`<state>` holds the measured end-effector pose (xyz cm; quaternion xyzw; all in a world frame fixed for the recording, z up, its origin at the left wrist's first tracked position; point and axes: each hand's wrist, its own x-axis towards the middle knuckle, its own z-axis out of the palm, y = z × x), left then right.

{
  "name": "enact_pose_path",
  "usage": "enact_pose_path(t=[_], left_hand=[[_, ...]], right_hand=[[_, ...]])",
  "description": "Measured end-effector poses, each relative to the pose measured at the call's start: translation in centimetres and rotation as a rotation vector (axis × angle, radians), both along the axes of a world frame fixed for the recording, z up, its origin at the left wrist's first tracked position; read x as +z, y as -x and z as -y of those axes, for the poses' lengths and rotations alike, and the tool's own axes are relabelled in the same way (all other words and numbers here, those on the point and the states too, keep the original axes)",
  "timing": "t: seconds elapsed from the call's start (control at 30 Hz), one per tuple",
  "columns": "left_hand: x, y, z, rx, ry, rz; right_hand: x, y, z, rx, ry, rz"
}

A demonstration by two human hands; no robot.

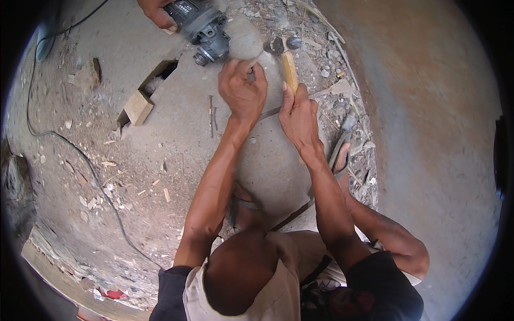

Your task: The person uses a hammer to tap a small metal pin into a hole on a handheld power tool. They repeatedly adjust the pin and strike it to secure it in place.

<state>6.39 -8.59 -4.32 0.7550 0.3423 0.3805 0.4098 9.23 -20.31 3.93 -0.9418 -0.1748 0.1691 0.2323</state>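
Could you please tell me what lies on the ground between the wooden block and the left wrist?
In the head view, two thin nail-like pieces lie side by side on the grey floor between the wooden block and the left wrist.

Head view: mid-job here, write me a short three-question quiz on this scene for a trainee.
1. Which of the wearer's hands grips the hammer?
2. True or false: the wearer's left hand holds the grinder.
3. The tan block lies to which side of the left hand: A, left; B, right?

Key: 1. The right hand. 2. False; another person's hand holds it. 3. A.
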Motion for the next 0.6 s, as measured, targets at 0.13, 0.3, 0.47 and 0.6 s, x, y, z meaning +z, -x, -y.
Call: enact_pose_path(t=[0.13,0.3,0.47,0.6], left_hand=[[-0.2,0.3,-0.4,-0.009,-0.070,0.011],[-0.4,0.1,-0.1,0.002,-0.011,-0.004],[-0.4,0.1,-0.1,-0.001,-0.055,-0.028],[-0.5,0.3,-0.4,-0.002,-0.079,0.005]], right_hand=[[1.6,-0.3,-0.2,-0.057,-0.102,-0.045],[2.0,0.9,-0.6,-0.067,-0.268,0.110],[-0.4,-0.2,-0.2,0.053,-0.011,0.072],[1.3,0.2,-0.6,-0.002,-0.102,0.013]])
